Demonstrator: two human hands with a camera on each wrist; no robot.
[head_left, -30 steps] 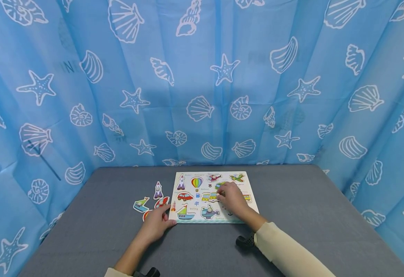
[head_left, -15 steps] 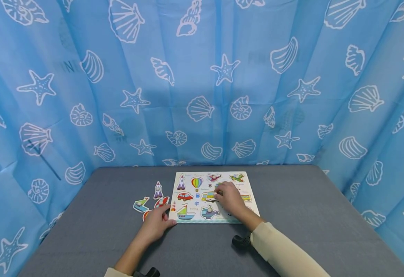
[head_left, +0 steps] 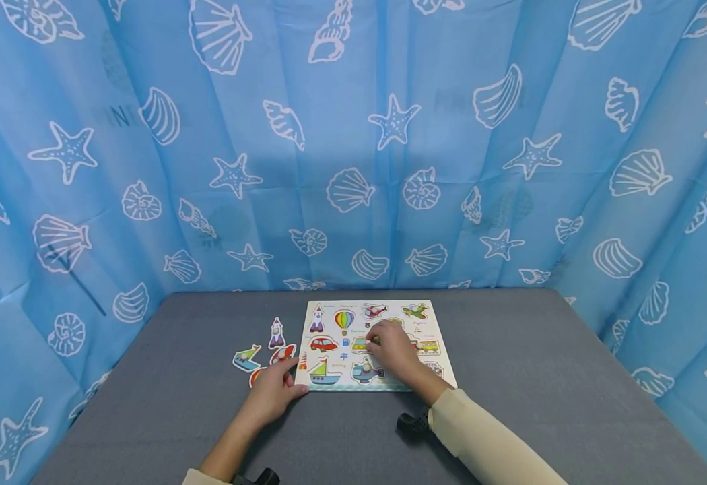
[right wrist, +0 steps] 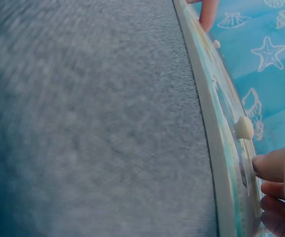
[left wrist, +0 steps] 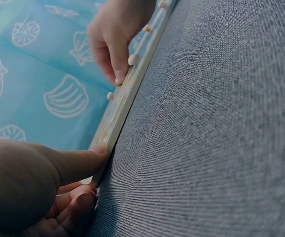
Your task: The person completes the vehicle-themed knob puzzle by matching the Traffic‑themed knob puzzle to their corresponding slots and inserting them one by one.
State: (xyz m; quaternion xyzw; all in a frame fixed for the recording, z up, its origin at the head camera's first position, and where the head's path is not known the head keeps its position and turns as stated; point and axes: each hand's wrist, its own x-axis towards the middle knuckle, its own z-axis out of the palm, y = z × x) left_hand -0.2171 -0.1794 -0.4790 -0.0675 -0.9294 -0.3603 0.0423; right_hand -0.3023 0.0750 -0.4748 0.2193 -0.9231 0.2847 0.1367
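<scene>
A puzzle board (head_left: 353, 388) lies flat on a gray table (head_left: 511, 350), its long axis running left to right, its rocket picture (head_left: 317, 318) pointing away from the person. The right hand (head_left: 394, 350) bends over a partly covered yellow bus (head_left: 358, 345); whether its fingertips pinch anything is hidden. The left hand (head_left: 271, 394) pinches the near left corner, beside loose pieces (head_left: 277, 333).

"What's the grey tablecloth (right wrist: 98, 123) like?"
"Matt woven cloth, visibly ribbed and rough."
"And the puzzle board (head_left: 329, 387)?"
"Wood, by its pale edge, with a smooth printed face. The peg knob (right wrist: 244, 128) looks like smooth wood too."
"The seashell curtain (head_left: 341, 145)?"
"Thin, smooth fabric, faintly shiny."
</scene>
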